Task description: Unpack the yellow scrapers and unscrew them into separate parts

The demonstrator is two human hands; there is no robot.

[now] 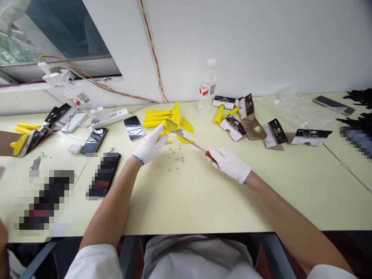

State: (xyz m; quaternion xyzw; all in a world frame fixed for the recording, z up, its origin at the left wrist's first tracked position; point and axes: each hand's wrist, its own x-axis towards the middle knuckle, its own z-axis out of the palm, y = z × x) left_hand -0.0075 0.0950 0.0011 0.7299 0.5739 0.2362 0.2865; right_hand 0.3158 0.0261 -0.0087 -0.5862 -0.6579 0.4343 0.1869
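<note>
My left hand (150, 145), in a white knitted glove, is closed around a yellow scraper (165, 131) with a metal plate at its head. In my gloved right hand (228, 162) is a screwdriver (194, 144) with a red handle and a long shaft. Its tip points left and meets the scraper's head; whether it sits in a screw is too small to tell. Small metal screws or nuts (178, 159) lie scattered on the table below. Behind my left hand rest several yellow scrapers (158, 117) in a pile, with loose yellow pieces (186, 124) beside them.
A clear bottle (207, 87) stands near the wall. Packaging cards (274, 133) and a plastic bag (299, 106) lie to the right. Phones (134, 128) and a power strip (116, 115) are on the left side. The table's front edge (200, 233) runs before me.
</note>
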